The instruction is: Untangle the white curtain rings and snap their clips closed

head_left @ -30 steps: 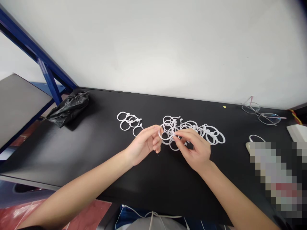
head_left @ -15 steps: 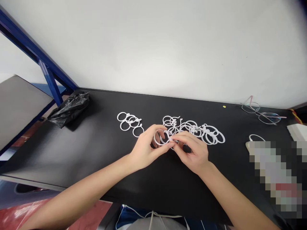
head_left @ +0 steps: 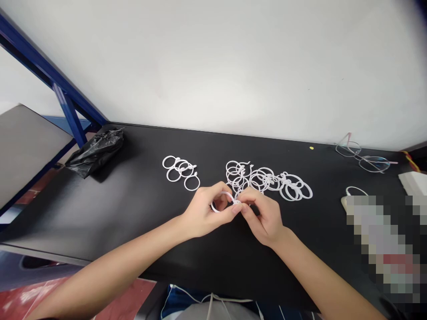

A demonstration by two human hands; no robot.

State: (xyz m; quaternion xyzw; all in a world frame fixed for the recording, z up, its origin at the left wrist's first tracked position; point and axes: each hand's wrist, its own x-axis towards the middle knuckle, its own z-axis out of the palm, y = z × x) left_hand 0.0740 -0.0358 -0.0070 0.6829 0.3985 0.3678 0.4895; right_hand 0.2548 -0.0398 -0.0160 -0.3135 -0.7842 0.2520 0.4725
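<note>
Between my two hands is one white plastic ring (head_left: 213, 207) with a small clasp. My left hand (head_left: 208, 210) curls around the ring, thumb and fingers pinching it by the clasp. At that same spot the thumb and fingertips of my right hand (head_left: 263, 214) are closed on the ring; the clasp is partly hidden by fingertips. Just beyond my hands lies a tangled pile of similar white rings (head_left: 263, 180), spread to the right. A smaller group of several white rings (head_left: 180, 170) lies farther left on the black table (head_left: 140, 195).
A crumpled black plastic bag (head_left: 96, 151) lies at the back left near a blue metal frame (head_left: 71, 113). Eyeglasses (head_left: 362, 158) rest at the back right. A blurred-out object (head_left: 376, 240) with a white loop lies at the right. A white wall (head_left: 213, 66) stands behind the table.
Both hands have moved slightly toward me with the ring, and the ring has tilted. More of the pile behind my hands shows. The rings on the table have not moved.
</note>
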